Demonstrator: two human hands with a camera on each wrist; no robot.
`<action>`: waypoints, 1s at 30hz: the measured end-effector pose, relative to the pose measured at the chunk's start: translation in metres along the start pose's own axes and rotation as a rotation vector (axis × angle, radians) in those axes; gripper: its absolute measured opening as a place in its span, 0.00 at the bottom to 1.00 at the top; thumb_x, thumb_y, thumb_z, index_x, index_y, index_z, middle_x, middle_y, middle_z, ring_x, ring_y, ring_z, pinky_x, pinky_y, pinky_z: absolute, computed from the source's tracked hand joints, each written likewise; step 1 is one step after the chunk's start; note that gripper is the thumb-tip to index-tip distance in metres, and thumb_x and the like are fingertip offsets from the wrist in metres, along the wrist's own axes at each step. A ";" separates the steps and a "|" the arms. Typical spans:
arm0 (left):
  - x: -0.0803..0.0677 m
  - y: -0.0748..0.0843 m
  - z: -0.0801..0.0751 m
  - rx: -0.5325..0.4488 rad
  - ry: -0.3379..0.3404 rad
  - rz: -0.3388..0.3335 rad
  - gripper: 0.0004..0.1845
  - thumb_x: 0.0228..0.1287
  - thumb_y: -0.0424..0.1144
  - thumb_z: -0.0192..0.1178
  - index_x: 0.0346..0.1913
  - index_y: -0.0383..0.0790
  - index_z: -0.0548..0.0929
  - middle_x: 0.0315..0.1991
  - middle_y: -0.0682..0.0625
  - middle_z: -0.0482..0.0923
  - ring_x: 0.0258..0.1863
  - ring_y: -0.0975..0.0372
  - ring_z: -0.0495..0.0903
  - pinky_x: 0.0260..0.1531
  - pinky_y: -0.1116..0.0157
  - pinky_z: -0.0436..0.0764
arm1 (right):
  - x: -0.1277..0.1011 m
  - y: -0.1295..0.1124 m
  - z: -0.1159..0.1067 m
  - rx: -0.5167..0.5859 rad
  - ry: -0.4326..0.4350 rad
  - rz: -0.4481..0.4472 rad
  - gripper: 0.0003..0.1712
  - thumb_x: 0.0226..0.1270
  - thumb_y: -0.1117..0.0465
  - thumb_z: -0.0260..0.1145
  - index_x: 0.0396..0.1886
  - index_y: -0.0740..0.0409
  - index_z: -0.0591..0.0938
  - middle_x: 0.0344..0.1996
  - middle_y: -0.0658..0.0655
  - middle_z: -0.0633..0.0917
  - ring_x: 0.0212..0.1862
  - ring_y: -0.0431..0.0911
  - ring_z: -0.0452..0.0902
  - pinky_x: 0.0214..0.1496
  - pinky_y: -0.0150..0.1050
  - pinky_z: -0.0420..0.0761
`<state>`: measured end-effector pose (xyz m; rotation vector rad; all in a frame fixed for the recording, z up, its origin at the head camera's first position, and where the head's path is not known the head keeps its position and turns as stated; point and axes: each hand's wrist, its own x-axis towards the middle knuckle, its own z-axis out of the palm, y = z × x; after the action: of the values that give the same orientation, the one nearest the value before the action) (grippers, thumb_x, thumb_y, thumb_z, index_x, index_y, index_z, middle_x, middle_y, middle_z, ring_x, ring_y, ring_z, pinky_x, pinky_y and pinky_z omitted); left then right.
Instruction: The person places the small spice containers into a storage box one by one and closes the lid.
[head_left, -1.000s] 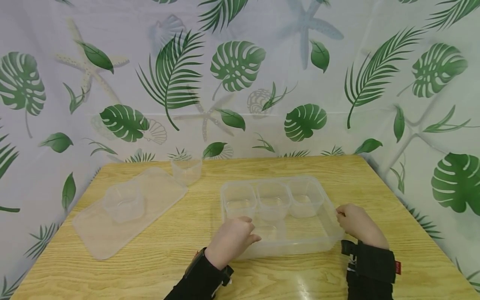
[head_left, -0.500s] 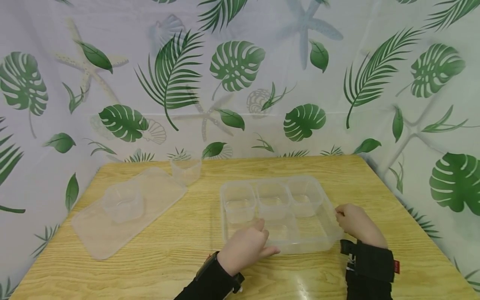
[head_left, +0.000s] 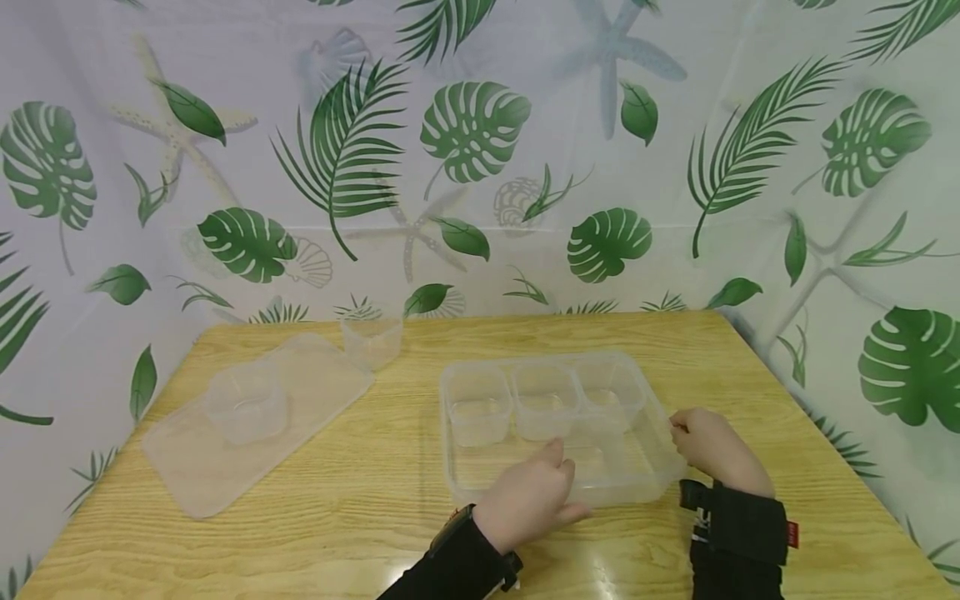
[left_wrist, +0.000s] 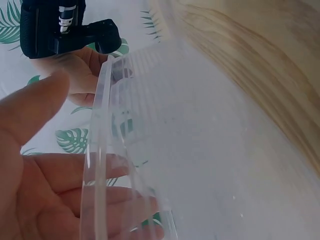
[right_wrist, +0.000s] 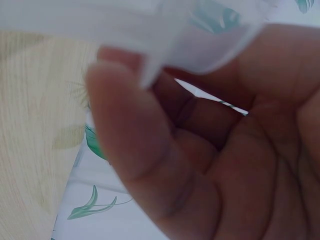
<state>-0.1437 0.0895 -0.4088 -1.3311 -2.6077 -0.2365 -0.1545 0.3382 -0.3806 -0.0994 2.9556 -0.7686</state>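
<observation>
A clear plastic tray (head_left: 450,433) sits on the wooden table (head_left: 360,517), with three small clear cups (head_left: 543,404) in a row along its far side. My left hand (head_left: 532,496) lies at the tray's front wall (left_wrist: 165,125). Its fingers (left_wrist: 60,200) are straight and show through the plastic, and the thumb is raised beside the rim. My right hand (head_left: 705,442) pinches the rim at the tray's right front corner. The right wrist view shows the thumb and fingers (right_wrist: 215,160) closed on that rim (right_wrist: 165,50). The right hand (left_wrist: 85,65) also shows beyond the wall.
A flat clear lid (head_left: 225,467) lies at the left with a small clear cup (head_left: 246,404) on it. Another clear cup (head_left: 372,340) stands behind it near the table's back edge. A leaf-print curtain (head_left: 480,167) closes in the back and sides.
My left hand has slid to the right along the tray's front wall, from the left front corner to about the middle. The right hand has stayed on its corner.
</observation>
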 end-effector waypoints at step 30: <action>0.031 0.018 0.005 -0.004 -0.194 0.014 0.34 0.58 0.64 0.46 0.57 0.40 0.72 0.61 0.41 0.62 0.61 0.59 0.59 0.52 0.64 0.68 | -0.001 -0.002 -0.002 0.002 -0.025 0.040 0.19 0.67 0.67 0.45 0.14 0.56 0.64 0.12 0.50 0.63 0.15 0.42 0.60 0.19 0.36 0.62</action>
<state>-0.1475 0.1246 -0.4051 -1.4395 -2.7550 -0.1147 -0.1539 0.3370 -0.3779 -0.0490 2.9243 -0.7592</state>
